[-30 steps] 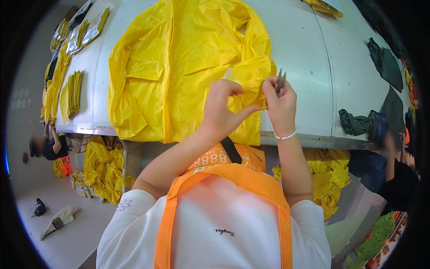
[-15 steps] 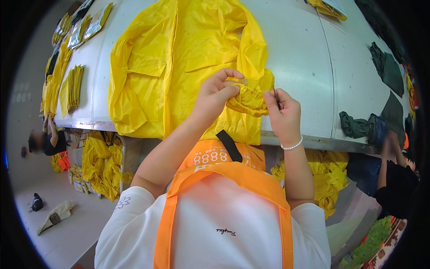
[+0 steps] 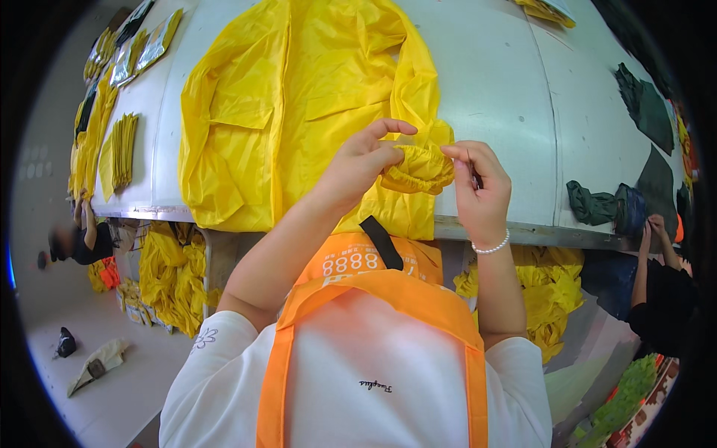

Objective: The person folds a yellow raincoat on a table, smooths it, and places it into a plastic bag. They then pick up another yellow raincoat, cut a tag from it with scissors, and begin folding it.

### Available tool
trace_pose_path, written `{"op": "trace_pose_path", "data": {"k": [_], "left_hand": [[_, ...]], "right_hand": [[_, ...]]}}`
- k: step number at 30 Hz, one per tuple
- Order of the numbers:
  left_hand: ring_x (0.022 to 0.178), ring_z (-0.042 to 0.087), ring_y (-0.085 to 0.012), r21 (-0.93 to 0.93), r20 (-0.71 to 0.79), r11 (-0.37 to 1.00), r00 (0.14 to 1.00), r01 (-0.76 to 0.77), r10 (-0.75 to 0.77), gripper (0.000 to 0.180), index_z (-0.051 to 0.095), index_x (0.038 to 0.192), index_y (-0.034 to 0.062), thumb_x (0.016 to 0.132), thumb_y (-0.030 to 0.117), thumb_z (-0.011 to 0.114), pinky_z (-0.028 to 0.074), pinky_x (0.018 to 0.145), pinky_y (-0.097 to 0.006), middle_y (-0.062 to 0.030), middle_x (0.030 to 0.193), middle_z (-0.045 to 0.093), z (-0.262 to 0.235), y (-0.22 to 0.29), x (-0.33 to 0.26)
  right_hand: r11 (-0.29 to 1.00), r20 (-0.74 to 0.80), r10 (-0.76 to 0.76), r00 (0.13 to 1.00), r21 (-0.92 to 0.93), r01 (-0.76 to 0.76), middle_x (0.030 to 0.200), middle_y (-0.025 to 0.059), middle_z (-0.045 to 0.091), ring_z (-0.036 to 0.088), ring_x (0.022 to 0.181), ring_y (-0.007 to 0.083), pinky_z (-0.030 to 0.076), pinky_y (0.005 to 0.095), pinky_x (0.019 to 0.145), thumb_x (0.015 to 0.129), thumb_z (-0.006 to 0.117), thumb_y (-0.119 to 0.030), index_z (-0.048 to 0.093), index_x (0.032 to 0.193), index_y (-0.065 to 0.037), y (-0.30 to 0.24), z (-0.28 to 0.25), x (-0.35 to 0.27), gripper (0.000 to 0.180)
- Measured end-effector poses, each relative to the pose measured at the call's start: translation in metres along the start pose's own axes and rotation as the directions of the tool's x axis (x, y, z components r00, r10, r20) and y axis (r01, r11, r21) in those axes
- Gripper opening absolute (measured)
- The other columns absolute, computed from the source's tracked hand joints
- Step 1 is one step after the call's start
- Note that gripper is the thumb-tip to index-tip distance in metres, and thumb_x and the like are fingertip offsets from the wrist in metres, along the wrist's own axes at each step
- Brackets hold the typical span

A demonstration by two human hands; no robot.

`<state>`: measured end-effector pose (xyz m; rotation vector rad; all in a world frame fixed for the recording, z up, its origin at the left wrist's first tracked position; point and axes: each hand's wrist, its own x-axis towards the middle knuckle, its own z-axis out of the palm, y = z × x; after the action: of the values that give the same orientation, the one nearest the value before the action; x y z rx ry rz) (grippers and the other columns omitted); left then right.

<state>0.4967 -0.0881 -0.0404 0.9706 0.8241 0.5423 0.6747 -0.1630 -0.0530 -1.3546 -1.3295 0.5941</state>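
A yellow raincoat (image 3: 328, 82) lies spread on the table, its front flap and pocket flaps facing up. The gathered elastic cuff (image 3: 420, 172) of its right-hand sleeve is raised near the table's front edge. My left hand (image 3: 362, 160) grips the cuff's left side between thumb and fingers, with the index finger curved over it. At the cuff's right side, my right hand (image 3: 482, 187) is closed, its thumb and index fingertip close to the fabric. A small dark tool (image 3: 476, 178) sits within its curled fingers, mostly hidden. Whether the fingertips also pinch a thread cannot be made out.
Folded yellow garments (image 3: 119, 153) and clear packages (image 3: 157, 41) lie at far left. Dark green garments (image 3: 594, 203) are at the right, where a co-worker's hands (image 3: 657, 228) work. Yellow garments (image 3: 172, 269) are heaped below the table edge (image 3: 523, 235).
My right hand has shifted slightly right and down, and the dark tool has turned deeper into its fingers. My left hand still holds the cuff, which now looks fuller and less open.
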Motion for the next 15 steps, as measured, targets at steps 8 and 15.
{"op": "trace_pose_path", "data": {"k": [8, 15], "left_hand": [[0.08, 0.05, -0.0032, 0.152, 0.001, 0.988, 0.999, -0.038, 0.039, 0.028, 0.057, 0.109, 0.0024, 0.082, 0.004, 0.05, 0.042, 0.07, -0.021, 0.0018, 0.088, 0.06, 0.006, -0.001, -0.002], [0.074, 0.059, -0.0068, 0.484, 0.017, 0.871, 0.996, -0.08, 0.082, 0.015, 0.066, 0.092, -0.004, 0.084, 0.004, 0.056, 0.049, 0.067, -0.022, -0.0029, 0.08, 0.065, 0.018, -0.007, -0.001]], "right_hand": [[0.994, 0.185, 0.064, 0.981, -0.099, -0.046, 0.08, 0.0062, 0.063, 0.057, 0.061, 0.0094, 0.045, 0.0207, 0.056, 0.074, 0.062, 0.007, 0.061, 0.09, -0.002, 0.003, -0.01, -0.002, 0.018], [0.974, 0.208, 0.072, 0.976, -0.227, -0.024, 0.072, 0.0081, 0.062, 0.062, 0.06, 0.0172, 0.049, 0.0259, 0.058, 0.076, 0.057, 0.005, 0.054, 0.095, -0.005, 0.004, -0.003, -0.002, 0.021]]}}
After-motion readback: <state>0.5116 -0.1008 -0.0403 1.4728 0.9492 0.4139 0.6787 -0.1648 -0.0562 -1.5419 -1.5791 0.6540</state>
